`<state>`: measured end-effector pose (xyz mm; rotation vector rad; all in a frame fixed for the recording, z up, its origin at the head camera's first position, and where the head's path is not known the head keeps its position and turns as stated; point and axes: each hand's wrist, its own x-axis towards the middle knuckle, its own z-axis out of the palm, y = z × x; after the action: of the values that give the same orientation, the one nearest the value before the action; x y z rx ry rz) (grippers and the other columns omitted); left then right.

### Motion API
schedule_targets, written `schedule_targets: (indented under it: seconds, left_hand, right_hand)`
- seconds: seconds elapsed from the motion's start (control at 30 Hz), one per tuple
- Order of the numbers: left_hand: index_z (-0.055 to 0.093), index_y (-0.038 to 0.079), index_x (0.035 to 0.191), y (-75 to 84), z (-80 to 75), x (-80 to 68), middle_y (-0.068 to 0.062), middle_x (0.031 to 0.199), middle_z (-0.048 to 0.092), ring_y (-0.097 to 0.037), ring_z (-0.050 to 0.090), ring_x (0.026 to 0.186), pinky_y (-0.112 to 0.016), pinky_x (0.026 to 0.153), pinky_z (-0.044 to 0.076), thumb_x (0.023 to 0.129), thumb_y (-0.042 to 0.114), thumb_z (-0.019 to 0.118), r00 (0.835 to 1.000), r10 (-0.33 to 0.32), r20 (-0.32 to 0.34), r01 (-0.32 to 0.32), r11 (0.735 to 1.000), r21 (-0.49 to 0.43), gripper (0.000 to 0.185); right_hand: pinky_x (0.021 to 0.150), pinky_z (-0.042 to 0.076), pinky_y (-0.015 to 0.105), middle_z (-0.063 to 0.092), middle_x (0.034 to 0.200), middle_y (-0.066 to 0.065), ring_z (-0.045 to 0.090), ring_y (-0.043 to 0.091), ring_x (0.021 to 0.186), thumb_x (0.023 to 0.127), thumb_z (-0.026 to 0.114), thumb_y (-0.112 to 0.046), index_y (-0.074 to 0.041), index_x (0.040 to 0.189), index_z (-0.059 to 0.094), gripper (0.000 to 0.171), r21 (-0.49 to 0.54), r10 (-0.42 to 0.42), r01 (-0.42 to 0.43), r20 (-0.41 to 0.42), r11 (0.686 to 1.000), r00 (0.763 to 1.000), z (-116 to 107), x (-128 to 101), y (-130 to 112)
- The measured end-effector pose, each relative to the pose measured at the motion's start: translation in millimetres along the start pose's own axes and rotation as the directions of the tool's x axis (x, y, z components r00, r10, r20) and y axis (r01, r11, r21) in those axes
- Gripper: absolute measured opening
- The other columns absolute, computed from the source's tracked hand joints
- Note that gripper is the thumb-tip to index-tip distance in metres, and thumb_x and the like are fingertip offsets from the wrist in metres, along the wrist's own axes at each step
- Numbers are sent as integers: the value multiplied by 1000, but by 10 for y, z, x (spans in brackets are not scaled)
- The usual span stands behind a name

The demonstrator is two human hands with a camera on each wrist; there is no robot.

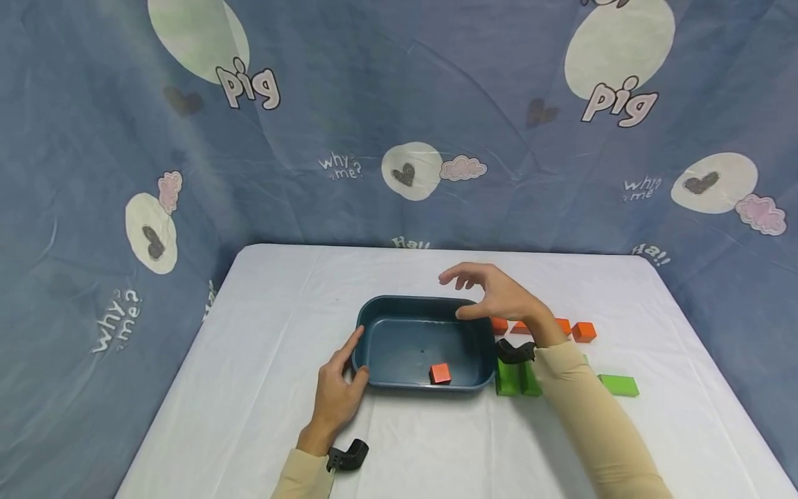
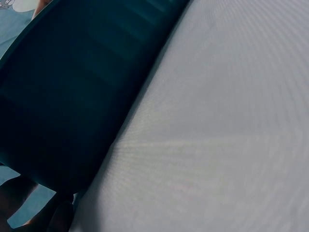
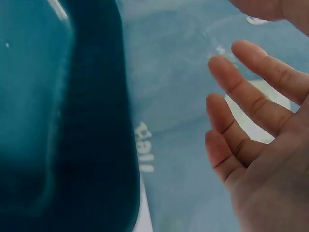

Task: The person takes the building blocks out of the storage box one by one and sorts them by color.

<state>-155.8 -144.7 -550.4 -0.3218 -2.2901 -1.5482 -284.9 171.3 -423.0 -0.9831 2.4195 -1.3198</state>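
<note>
Two hands frame the tub (image 1: 424,343), a smooth, dark teal plastic basin on the white cloth (image 1: 249,360). Left hand (image 1: 337,391) steadies its rim, fingers nearly straight; bracing it firmly should prevent sliding. Right hand (image 1: 499,294) hovers above, spread and empty. One matte orange cube (image 1: 440,373) sits inside; blocks (image 1: 517,378) lie right.

Head view above; wrist views beside bin (image 1: 424,343)

Dark teal tub (image 1: 374,346), orange cube (image 1: 440,373), green blocks (image 1: 517,379), white tablecloth (image 1: 262,333).
</note>
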Motion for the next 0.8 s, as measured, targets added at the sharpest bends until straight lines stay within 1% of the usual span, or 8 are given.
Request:
schedule_targets:
  seconds: [0.1,0.2,0.33,0.43,0.6,0.7,0.8]
  left_hand:
    - [55,11,149,-4,-14,3,-15,145,56,-28,52,134,-16,110,34,79,-4,63,1000,9,-5,-9,1000,5,72]
    - [55,10,149,-9,-19,2,-15,144,57,-28,53,133,-16,110,34,79,-4,64,1000,14,-5,-14,1000,19,72]
    - [54,9,148,-8,-15,6,-14,144,57,-28,53,133,-15,110,33,79,-3,64,1000,11,5,-12,1000,29,71]
    - [55,8,148,-2,-12,11,-14,144,57,-28,53,133,-15,110,33,79,-2,63,1000,6,9,-6,1000,22,71]
    - [55,7,147,-10,-24,14,-14,143,58,-28,54,132,-15,110,33,78,-3,64,1000,11,-1,-11,1000,24,71]
    - [55,6,147,-17,-20,12,-15,143,58,-28,55,131,-15,110,34,77,-4,64,1000,20,-4,-20,999,32,71]
    - [55,6,147,-23,-19,12,-15,142,59,-30,55,131,-15,109,34,77,-4,64,1000,23,-4,-23,999,31,72]
  right_hand:
    - [99,45,54,67,123,4,58,28,107,75,84,-1,-11,128,68,56,22,-21,20,53,1000,998,82,87,21]
    - [98,47,50,68,122,6,60,26,106,76,84,-4,-11,128,68,54,45,-39,34,115,998,993,170,162,42]
    - [97,48,53,67,124,16,60,37,106,77,82,-4,-4,130,66,55,92,-59,40,210,995,976,300,242,62]
    - [96,48,58,65,125,22,59,44,106,76,80,-1,1,130,65,55,139,-71,30,305,990,950,393,289,73]
    - [95,48,61,64,125,26,59,48,104,75,77,7,7,129,63,56,204,-72,-27,460,979,885,504,354,75]
    - [94,49,60,65,124,26,59,48,102,74,77,10,9,129,62,57,225,-53,-76,516,971,855,541,362,96]
    - [91,51,57,67,122,25,59,48,100,73,77,11,9,128,63,57,238,-44,-106,551,966,833,580,370,133]
